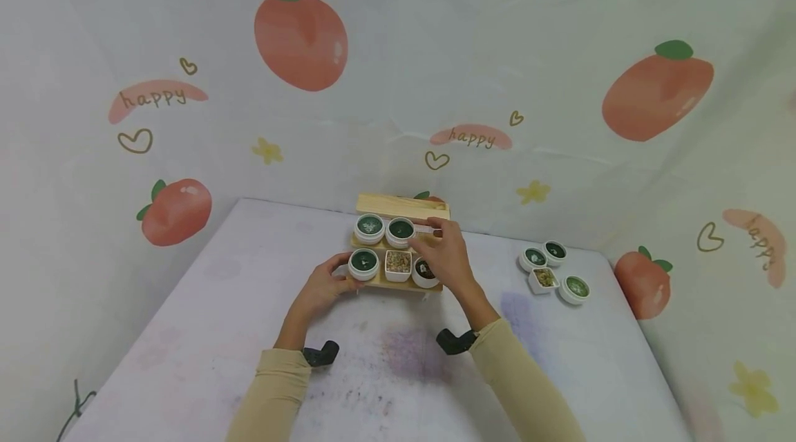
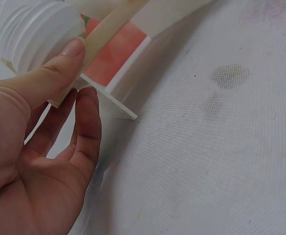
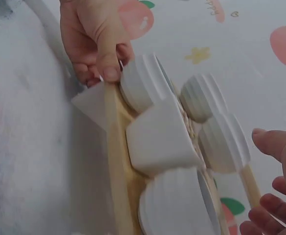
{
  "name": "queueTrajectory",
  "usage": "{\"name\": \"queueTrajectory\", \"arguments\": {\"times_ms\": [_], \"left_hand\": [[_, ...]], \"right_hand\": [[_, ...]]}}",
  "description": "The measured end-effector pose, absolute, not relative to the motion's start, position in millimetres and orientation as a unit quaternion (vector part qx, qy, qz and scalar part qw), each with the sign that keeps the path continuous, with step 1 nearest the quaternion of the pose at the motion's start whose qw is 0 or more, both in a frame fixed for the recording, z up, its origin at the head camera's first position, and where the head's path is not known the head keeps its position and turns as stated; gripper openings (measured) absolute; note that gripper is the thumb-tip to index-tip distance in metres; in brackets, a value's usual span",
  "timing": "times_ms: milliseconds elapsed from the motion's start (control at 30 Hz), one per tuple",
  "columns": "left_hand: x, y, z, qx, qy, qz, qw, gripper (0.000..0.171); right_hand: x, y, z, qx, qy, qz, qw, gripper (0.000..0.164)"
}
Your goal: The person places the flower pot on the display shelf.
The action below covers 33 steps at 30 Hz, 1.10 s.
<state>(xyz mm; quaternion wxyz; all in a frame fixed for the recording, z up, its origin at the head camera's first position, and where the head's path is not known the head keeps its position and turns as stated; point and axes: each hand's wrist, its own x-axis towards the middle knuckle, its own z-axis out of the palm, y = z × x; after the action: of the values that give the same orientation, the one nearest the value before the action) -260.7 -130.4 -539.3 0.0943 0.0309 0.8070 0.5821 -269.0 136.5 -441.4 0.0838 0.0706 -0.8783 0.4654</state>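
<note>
A tiered wooden rack point(image 1: 403, 207) with white supports stands at the back of the table. Its middle tier bears two round white pots, one point(image 1: 370, 228) at the left and another point(image 1: 400, 229) beside it. On the lowest tier are a round pot point(image 1: 363, 264), a square pot point(image 1: 398, 266) and a partly hidden round pot point(image 1: 425, 273). My left hand point(image 1: 323, 286) grips the left end of the lowest tier, thumb above point(image 2: 64, 61) and fingers beneath. My right hand point(image 1: 449, 259) hovers by the middle tier's right part, its fingers apart and a gap showing between thumb and nearest pot point(image 3: 223, 142).
To the right on the table, a group of small pots stands: two round ones point(image 1: 533, 259) at the back, a square one point(image 1: 544, 280) and a round green-topped one point(image 1: 574, 289). A printed cloth point(image 1: 398, 83) hangs behind the table.
</note>
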Motion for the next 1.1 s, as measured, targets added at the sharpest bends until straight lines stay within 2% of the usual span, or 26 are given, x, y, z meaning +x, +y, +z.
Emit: {"name": "queueTrajectory", "arguments": {"times_ms": [767, 1100], "left_hand": [[-259, -132, -540, 0.022, 0.802, 0.588, 0.101, 0.077], [-259, -132, -540, 0.028, 0.806, 0.583, 0.100, 0.077]], "right_hand": [[-256, 241, -447, -0.057, -0.897, 0.423, 0.114, 0.073], [-249, 294, -464, -0.091, -0.902, 0.397, 0.146, 0.075]]}}
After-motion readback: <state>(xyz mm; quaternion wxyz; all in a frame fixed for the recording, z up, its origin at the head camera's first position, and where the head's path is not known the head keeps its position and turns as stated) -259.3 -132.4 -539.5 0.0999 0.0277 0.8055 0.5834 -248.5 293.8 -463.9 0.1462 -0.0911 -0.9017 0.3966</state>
